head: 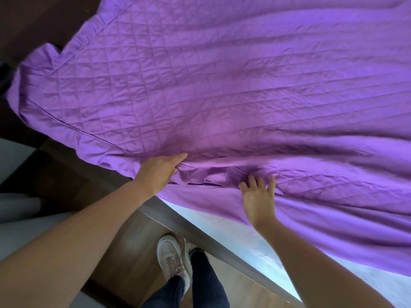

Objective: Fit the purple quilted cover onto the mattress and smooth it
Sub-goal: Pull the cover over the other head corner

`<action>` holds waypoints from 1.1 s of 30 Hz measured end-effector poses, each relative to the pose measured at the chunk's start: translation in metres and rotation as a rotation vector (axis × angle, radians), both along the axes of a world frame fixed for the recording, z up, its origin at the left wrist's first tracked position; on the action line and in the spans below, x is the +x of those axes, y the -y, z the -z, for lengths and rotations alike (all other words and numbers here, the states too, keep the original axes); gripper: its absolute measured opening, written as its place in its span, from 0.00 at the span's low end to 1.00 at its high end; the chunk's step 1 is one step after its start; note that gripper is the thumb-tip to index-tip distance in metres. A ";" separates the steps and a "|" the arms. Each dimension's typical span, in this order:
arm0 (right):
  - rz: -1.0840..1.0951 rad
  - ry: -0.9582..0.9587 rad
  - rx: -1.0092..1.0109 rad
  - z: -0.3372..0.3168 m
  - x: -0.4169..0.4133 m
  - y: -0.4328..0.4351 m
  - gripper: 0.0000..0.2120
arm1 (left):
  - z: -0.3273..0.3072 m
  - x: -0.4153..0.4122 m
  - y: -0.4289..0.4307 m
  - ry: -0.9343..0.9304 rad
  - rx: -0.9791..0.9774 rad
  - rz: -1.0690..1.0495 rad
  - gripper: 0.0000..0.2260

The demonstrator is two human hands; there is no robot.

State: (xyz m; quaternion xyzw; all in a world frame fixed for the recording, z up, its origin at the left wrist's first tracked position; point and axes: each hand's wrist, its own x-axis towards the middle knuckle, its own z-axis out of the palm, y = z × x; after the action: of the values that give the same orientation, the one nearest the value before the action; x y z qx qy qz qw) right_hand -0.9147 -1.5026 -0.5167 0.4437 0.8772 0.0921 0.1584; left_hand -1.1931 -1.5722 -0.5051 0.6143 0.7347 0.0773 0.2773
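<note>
The purple quilted cover (222,90) lies spread across nearly the whole bed. Its stitched grid of squares is rippled with long creases toward the right, and a plain ruffled border hangs off the far-left corner. Along the near side the border is bunched and folded back on itself, so the cover stops short of the edge there. A strip of pale mattress (222,227) shows bare below it, widening toward the lower right. A dark wooden bed frame (233,261) runs along that bare mattress edge, with wood floor (133,252) beside it.

Both bare forearms reach in from below. The left hand (159,172) grips the cover just at the piped seam, forefinger stretched out along it and the other fingers curled into the fold. The right hand (259,196) is open, fingers spread, its fingertips (252,177) touching the crumpled border near the seam.

A white shoe (171,256) stands on the floor close to the frame.
</note>
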 end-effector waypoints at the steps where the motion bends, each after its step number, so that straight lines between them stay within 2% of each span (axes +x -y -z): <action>1: -0.032 -0.027 0.010 0.000 0.005 0.004 0.09 | -0.001 0.001 0.004 -0.001 0.024 0.047 0.27; 4: -0.169 -0.120 -0.018 -0.005 0.025 0.028 0.09 | -0.007 0.003 0.008 -0.149 -0.042 0.183 0.30; 8: -0.303 -0.162 -0.129 -0.006 0.054 0.074 0.10 | -0.005 0.005 0.021 -0.209 -0.066 0.252 0.25; 11: -0.252 -0.224 -0.211 -0.009 0.058 0.086 0.09 | -0.004 0.011 0.028 -0.314 -0.060 0.318 0.24; 13: -0.178 -0.254 -0.189 -0.007 0.060 0.073 0.07 | -0.004 0.019 0.030 -0.410 -0.080 0.363 0.23; 14: -0.140 -0.240 -0.159 -0.006 0.062 0.064 0.09 | -0.002 0.023 0.032 -0.450 -0.081 0.369 0.21; 16: -0.096 -0.157 -0.152 -0.003 0.068 0.047 0.17 | 0.000 0.037 0.034 -0.514 -0.063 0.363 0.14; 19: -0.187 -0.117 -0.140 -0.006 0.067 0.038 0.11 | -0.008 0.050 0.027 -0.538 -0.068 0.329 0.05; 22: -0.263 -0.208 -0.134 -0.009 0.074 0.044 0.12 | -0.007 0.054 0.028 -0.518 -0.098 0.304 0.11; 26: -0.337 -0.251 -0.216 -0.007 0.094 0.068 0.04 | -0.004 0.058 0.063 -0.566 -0.073 0.304 0.06; 31: -0.298 -0.364 -0.357 -0.013 0.090 0.036 0.11 | -0.027 0.083 0.045 -0.527 -0.246 0.128 0.08; 33: -0.215 -0.400 -0.371 -0.017 0.086 0.011 0.16 | -0.031 0.104 0.021 -0.485 -0.178 -0.029 0.15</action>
State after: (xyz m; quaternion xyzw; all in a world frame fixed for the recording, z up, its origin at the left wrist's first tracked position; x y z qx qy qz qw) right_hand -0.8289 -1.5138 -0.4996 0.3212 0.9348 -0.1430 0.0501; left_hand -1.0892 -1.5930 -0.4743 0.5773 0.7925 -0.1333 0.1448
